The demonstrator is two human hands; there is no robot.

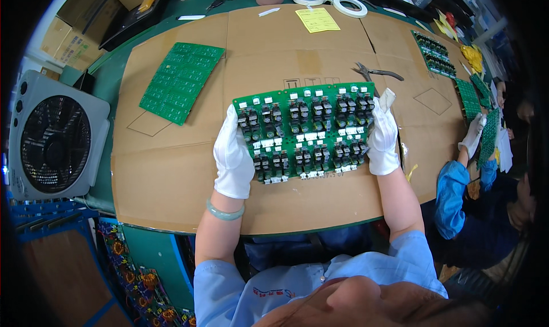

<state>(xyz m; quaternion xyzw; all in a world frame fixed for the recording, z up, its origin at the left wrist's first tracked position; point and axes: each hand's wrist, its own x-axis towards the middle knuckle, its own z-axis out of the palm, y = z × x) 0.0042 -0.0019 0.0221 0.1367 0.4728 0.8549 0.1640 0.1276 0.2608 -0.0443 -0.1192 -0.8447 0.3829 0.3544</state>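
Populated green board (pixel 306 133), over the cardboard-covered bench (pixel 171 178), is clasped at its two short edges by gloved left hand (pixel 233 155) and right hand (pixel 382 138); likely stiff, light, fragile on top, so edge grip suits, off the components.

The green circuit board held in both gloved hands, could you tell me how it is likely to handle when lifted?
The circuit board probably stays stiff, since it spans flat between left hand and right hand. Its many mounted parts suggest some weight and fragility, so edge grips seem wise.
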